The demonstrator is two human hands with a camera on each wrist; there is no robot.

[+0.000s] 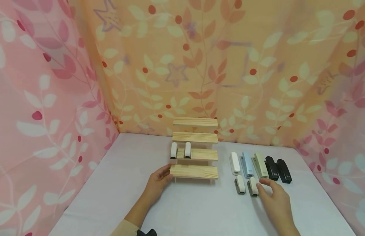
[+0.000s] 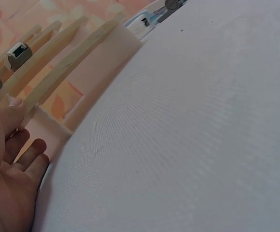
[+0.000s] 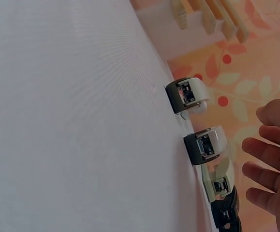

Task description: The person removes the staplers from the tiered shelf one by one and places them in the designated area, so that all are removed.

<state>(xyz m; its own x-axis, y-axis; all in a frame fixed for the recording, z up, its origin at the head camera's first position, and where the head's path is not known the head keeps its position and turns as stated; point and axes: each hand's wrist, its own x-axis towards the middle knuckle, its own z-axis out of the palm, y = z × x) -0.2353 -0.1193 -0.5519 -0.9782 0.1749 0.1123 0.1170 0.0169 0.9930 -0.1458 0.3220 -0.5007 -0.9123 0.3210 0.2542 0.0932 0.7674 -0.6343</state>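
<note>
My left hand holds the left end of a stepped wooden rack at its lowest board, the thumb over the board's edge and the other fingers below. Two small white staplers stand on the second board from the bottom, a left one and another nearer the middle. My right hand hovers with thumb and fingers parted just right of a small white stapler on the table. Left of that one stands a matching small stapler. The right wrist view shows the right hand holding nothing.
Behind the two small staplers is a row of longer ones: white, light blue, pale green and two black, one inner and one outer. A white cloth covers the table. Patterned curtains enclose it.
</note>
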